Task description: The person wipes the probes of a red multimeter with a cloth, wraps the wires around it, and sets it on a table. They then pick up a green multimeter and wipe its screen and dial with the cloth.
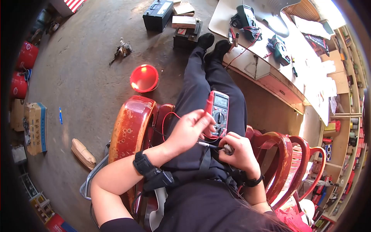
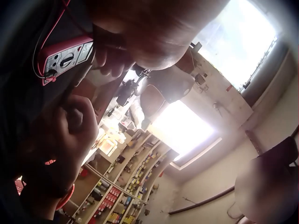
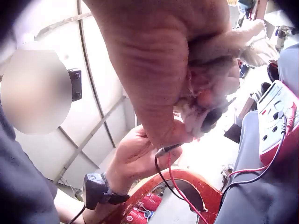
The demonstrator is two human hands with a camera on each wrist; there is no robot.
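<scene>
A red-and-grey multimeter (image 1: 220,112) lies on the person's lap, with its dial and screen facing up. My left hand (image 1: 192,127) is just beside it, thumb and fingers pinching a dark test probe (image 3: 166,150). A black and a red lead (image 3: 176,179) hang from about these fingers. My right hand (image 1: 241,152) grips a small part with a grey rounded end (image 1: 228,149). A dark shaft with a pale tip (image 1: 206,145) reaches from this grip towards the left hand. Most of the part is hidden by the fingers; its exact kind I cannot tell.
Red wooden armrests (image 1: 133,123) flank the person. A red bucket (image 1: 144,78) and two batteries (image 1: 157,17) stand on the floor ahead. At the right, a desk (image 1: 270,75) carries green instruments (image 1: 246,17) with cables. Shelves (image 1: 349,116) line the right side.
</scene>
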